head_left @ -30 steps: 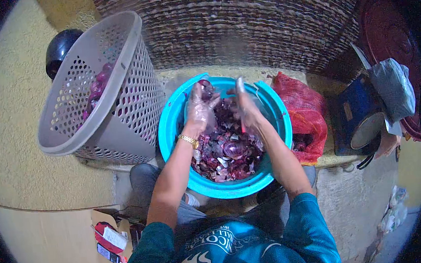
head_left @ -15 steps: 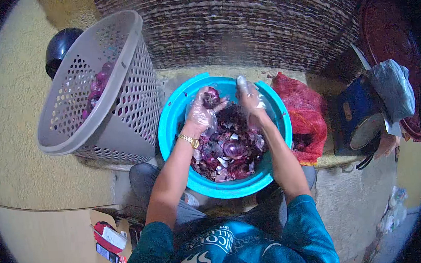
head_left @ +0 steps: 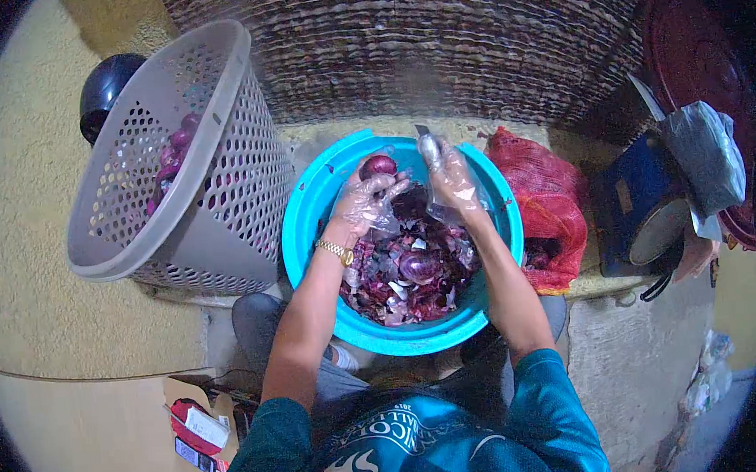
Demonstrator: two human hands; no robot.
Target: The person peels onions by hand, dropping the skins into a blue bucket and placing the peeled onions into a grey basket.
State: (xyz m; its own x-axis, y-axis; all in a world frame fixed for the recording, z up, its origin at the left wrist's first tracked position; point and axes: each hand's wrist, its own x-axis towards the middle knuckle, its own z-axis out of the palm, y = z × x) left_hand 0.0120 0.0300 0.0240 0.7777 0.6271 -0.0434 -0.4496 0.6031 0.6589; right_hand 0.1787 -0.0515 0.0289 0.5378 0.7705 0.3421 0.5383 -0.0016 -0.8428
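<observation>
A red onion [head_left: 378, 168] is in my left hand [head_left: 365, 200], which wears a clear plastic glove, its fingers curled round the onion over the left side of the blue basin [head_left: 409, 344]. My right hand [head_left: 454, 184], gloved as well, grips a small knife [head_left: 428, 145] by its wrapped, whitish handle; the short blade points up and away. The two hands are apart. Below them the basin holds a heap of purple onion skins [head_left: 389, 274], with a whole onion [head_left: 420, 267] on top.
To the left leans a tall grey perforated basket [head_left: 219, 185] with onions [head_left: 170, 162] inside. A red mesh sack [head_left: 549, 208] touches the basin's right side. Further right are a blue box [head_left: 631, 199] and a grey plastic bag [head_left: 703, 151]. A phone [head_left: 195, 456] lies at lower left.
The onion has turned in my left hand and shows a smoother side. My right hand has tilted, and the knife's blade now shows more clearly.
</observation>
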